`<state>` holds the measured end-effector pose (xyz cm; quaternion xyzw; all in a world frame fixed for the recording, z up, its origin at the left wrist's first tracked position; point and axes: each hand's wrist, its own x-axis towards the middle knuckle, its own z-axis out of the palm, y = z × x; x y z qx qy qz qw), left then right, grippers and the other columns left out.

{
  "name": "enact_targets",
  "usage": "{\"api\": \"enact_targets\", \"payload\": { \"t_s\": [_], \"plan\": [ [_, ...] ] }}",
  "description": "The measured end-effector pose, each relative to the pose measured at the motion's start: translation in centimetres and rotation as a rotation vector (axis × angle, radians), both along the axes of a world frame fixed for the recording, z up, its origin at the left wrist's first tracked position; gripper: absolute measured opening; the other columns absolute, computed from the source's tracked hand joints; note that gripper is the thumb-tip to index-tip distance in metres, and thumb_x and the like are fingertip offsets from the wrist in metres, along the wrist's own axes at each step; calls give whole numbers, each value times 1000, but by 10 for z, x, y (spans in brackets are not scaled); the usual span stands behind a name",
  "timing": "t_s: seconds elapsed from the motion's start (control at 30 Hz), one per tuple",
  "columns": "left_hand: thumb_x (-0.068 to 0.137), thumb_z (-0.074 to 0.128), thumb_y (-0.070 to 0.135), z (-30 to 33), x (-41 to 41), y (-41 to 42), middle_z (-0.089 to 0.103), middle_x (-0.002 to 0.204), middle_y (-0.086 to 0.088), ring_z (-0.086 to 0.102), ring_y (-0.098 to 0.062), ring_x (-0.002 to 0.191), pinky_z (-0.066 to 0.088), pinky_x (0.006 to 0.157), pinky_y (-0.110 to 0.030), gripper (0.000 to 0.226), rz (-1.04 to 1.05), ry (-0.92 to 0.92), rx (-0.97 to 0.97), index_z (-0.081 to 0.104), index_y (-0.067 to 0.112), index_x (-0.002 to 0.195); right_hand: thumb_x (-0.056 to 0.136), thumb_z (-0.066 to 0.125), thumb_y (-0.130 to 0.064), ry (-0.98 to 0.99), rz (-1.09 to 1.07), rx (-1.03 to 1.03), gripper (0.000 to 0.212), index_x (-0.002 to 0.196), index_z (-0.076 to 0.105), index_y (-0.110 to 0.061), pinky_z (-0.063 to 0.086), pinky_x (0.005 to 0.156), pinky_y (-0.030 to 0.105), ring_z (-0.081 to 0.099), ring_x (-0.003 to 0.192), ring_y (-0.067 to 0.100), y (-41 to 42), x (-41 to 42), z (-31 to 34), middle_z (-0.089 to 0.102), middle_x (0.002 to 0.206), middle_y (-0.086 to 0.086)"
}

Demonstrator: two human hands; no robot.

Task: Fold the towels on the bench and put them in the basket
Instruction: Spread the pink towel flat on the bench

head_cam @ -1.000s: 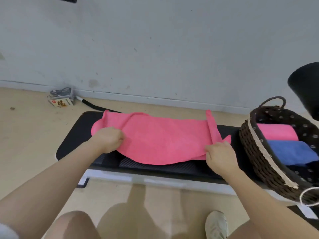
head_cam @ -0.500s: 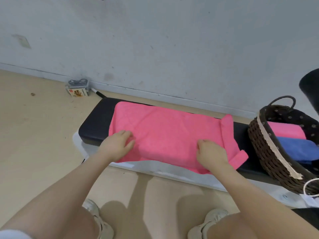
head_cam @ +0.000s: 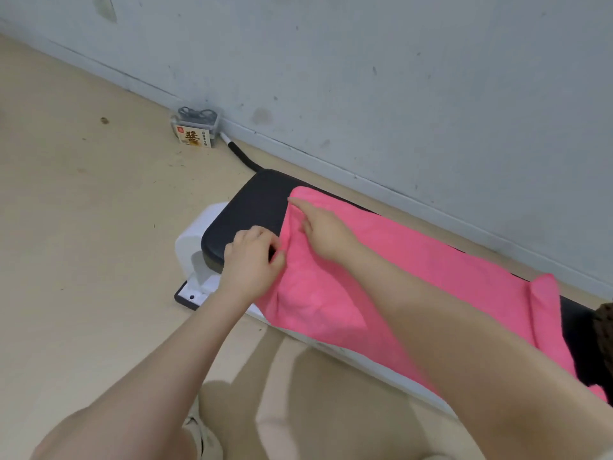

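Note:
A pink towel (head_cam: 431,267) lies spread along the black padded bench (head_cam: 252,207), its right end folded over in a strip. My left hand (head_cam: 252,260) pinches the towel's near left edge, fingers curled on the cloth. My right hand (head_cam: 321,232) reaches across to the towel's far left corner and lies on the cloth with the index finger stretched out to that corner. Only a dark brown sliver of the wicker basket (head_cam: 605,323) shows at the right edge.
The bench stands on a white base (head_cam: 194,257) close to a grey wall. On the beige floor by the wall sit a small box with a yellow label (head_cam: 194,129) and a black cable (head_cam: 240,154). My knees and a shoe are below.
The view has swung left, pushing the basket almost out of frame. Both hands moved from the towel's near edge to its left end; the right hand crossed over to the far left corner.

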<state>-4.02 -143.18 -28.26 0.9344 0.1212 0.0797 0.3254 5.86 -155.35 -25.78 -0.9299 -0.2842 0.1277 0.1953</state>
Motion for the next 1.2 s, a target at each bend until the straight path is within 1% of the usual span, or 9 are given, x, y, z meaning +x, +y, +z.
{"api": "enact_targets", "payload": {
  "t_s": [0.13, 0.2, 0.3, 0.57, 0.67, 0.73, 0.93, 1.07, 1.2],
  "plan": [
    [94, 47, 23, 7, 8, 15, 62, 73, -1, 56, -17, 67, 46, 63, -31, 7, -51, -39, -298, 52, 18, 91, 95, 30, -17, -103, 112, -213, 48, 139, 37, -33, 39, 77, 32, 53, 112, 28, 24, 29, -1, 54, 129, 8],
    [95, 47, 24, 11, 11, 21, 59, 67, -1, 49, -10, 57, 36, 51, -18, 6, -53, -26, -377, 49, 21, 90, 93, 34, -19, -195, 130, -229, 29, 115, 52, -25, 35, 64, 31, 55, 94, 28, 32, 39, -2, 57, 107, 7],
    [93, 52, 28, 16, 16, 32, 59, 65, -1, 48, -7, 56, 35, 49, -14, 9, -72, 21, -434, 52, 20, 88, 90, 37, -17, -302, 62, -247, 6, 86, 41, -18, 25, 53, 31, 48, 75, 28, 39, 47, -1, 49, 80, 6],
    [90, 57, 23, 15, 7, 50, 51, 60, 3, 49, -12, 58, 45, 56, -29, 6, -61, 83, -536, 55, 18, 87, 82, 40, -7, -204, 67, -240, 38, 116, 48, -22, 46, 72, 36, 54, 89, 26, 53, 59, -1, 60, 94, 2],
    [93, 50, 22, 16, 4, 50, 47, 64, 0, 47, -17, 61, 51, 60, -41, 5, -30, 26, -664, 51, 22, 88, 79, 42, -7, -194, 110, -294, 36, 112, 49, -20, 44, 68, 35, 54, 88, 25, 46, 55, 2, 56, 88, 0],
    [94, 47, 20, 14, 2, 49, 49, 67, -1, 48, -18, 62, 47, 55, -36, 10, 26, 8, -737, 49, 24, 84, 83, 40, -8, -252, 115, -331, 26, 104, 51, -18, 38, 63, 32, 53, 85, 25, 42, 52, 5, 59, 89, 1],
    [86, 64, 31, 10, -3, 55, 54, 70, 1, 48, -9, 63, 34, 56, -18, 22, 61, 27, -633, 49, 20, 97, 90, 35, -4, -419, 24, -413, 20, 106, 46, -9, 32, 59, 33, 54, 79, 32, 46, 42, 3, 56, 91, 10],
    [84, 65, 34, 13, -5, 71, 56, 72, 4, 52, -13, 65, 34, 48, -23, 21, 1, 176, -316, 54, 20, 95, 80, 34, 7, -400, -149, -219, 30, 107, 41, -6, 32, 58, 34, 43, 69, 28, 67, 47, 8, 53, 93, 14],
    [88, 59, 32, 6, -7, 98, 57, 69, 3, 50, -14, 61, 37, 52, -25, 16, 118, 200, -247, 59, 16, 86, 81, 34, 4, -373, -234, -71, 29, 107, 40, -8, 33, 60, 34, 45, 71, 27, 88, 54, 11, 47, 83, 9]
  ]
}}
